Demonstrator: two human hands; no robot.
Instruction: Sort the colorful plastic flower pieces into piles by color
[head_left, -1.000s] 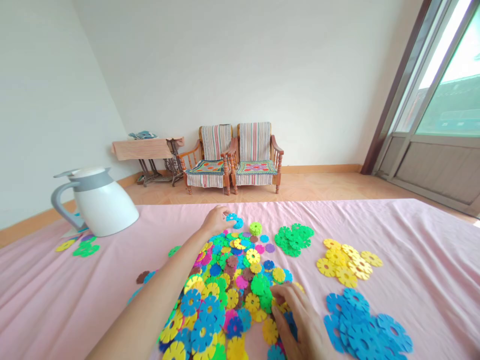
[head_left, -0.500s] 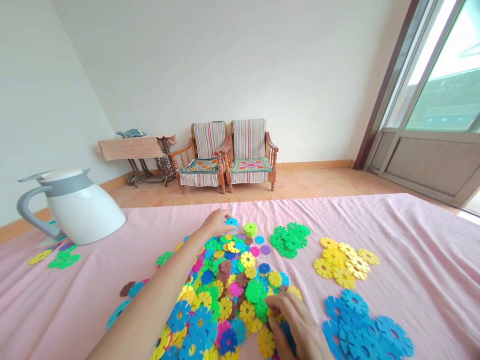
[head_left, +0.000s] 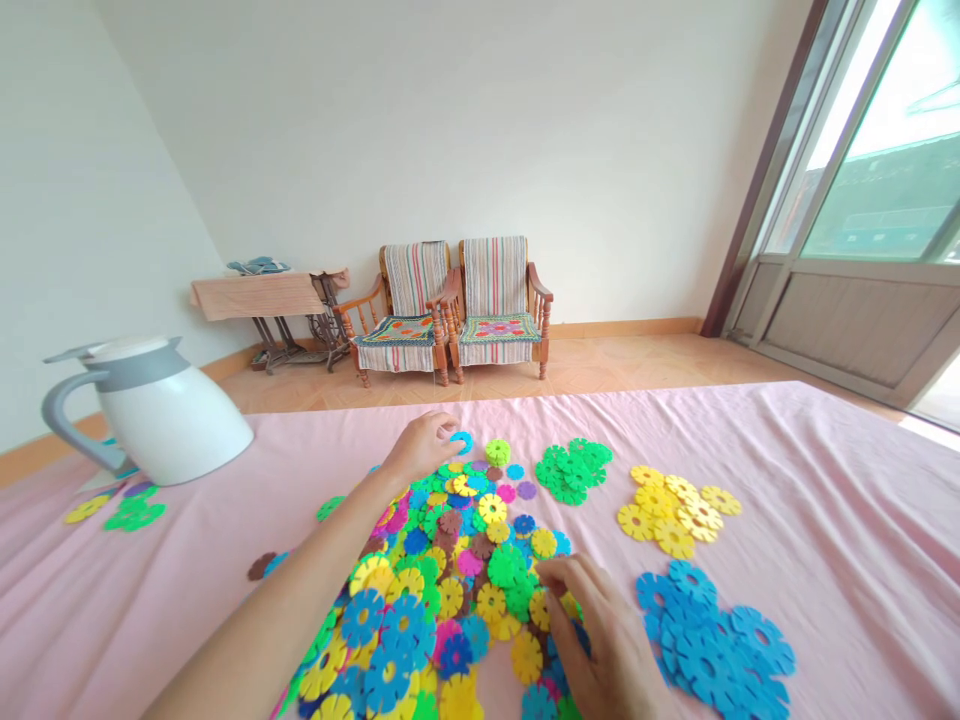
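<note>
A heaped pile of flat plastic snowflake discs in many colours lies on a pink cloth. My left hand rests at the pile's far edge, its fingertips against a small blue disc. My right hand lies over the pile's near right side, its fingers among yellow and green discs. A light green stack of discs stands just beyond the pile. Sorted groups of green discs, yellow discs and blue discs lie to the right.
A white jug with a grey handle stands on the cloth at left, beside a few green and yellow discs. Beyond the cloth's far edge are a tiled floor, two wooden armchairs, a covered treadle table and a glazed door.
The whole view has shifted slightly as my head moved. My left hand has crept a little left along the pile's far edge, and my right hand stays at the pile's near right side.
</note>
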